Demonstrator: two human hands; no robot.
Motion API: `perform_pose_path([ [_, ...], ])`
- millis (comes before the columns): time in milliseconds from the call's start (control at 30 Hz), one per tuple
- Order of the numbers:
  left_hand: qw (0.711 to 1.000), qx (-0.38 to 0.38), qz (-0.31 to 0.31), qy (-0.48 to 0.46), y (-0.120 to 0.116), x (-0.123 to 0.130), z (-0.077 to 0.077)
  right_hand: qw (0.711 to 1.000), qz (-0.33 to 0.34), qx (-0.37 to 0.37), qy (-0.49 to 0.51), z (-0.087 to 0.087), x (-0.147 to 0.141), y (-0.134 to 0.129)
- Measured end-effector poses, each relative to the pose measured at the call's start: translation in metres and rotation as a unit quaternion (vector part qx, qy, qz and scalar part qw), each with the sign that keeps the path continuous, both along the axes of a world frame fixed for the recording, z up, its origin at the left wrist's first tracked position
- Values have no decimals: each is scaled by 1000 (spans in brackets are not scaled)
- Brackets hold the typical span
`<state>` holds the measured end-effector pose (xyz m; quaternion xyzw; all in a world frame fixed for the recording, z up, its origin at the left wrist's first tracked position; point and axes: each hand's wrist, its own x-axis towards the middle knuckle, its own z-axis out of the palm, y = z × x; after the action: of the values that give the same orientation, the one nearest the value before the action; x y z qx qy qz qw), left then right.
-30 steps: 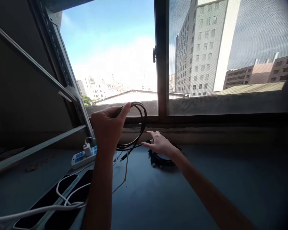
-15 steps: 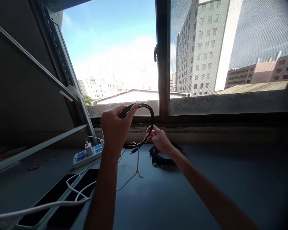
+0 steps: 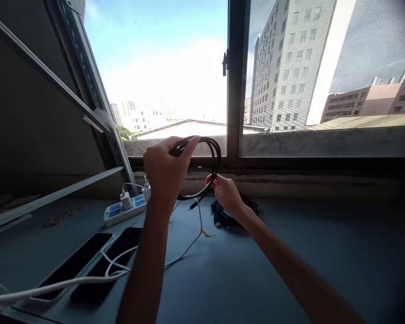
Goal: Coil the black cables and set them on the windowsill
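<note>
A looped black cable [image 3: 218,155] is held up in front of the window. My left hand [image 3: 167,164] grips the top left of the loops, with the thumb along the upper side. At the lower right of the loops, my right hand [image 3: 227,192] pinches the cable between thumb and fingers. One dark cable end with a plug [image 3: 193,206] hangs below the coil. Behind and beneath my right hand, another coiled black cable [image 3: 219,216] lies on the table.
Two dark-screened phones [image 3: 77,258] lie at the lower left with white cables across them. Behind them is a white power strip [image 3: 110,217] with chargers. A thin white cable with a yellow tie [image 3: 205,233] lies mid-table. A metal frame [image 3: 87,180] stands left.
The loops in my hands have spread slightly apart at the right. Both hands still hold the cable. The view has shifted a little, moving the window and table items in the picture.
</note>
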<state>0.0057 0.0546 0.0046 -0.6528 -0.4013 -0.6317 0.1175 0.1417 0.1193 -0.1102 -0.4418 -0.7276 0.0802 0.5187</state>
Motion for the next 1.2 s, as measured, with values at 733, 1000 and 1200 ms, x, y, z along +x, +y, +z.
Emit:
perform_pose_path([
  [733, 994, 51, -51, -80, -11, 0, 2, 1000, 17, 8, -23, 8, -2, -11],
  [1000, 992, 57, -64, -97, -10, 8, -1, 958, -126, -81, -244, 15, -8, -26],
  [1200, 995, 47, -52, -67, -3, 9, -3, 953, -104, -75, -275, 11, -15, -27],
])
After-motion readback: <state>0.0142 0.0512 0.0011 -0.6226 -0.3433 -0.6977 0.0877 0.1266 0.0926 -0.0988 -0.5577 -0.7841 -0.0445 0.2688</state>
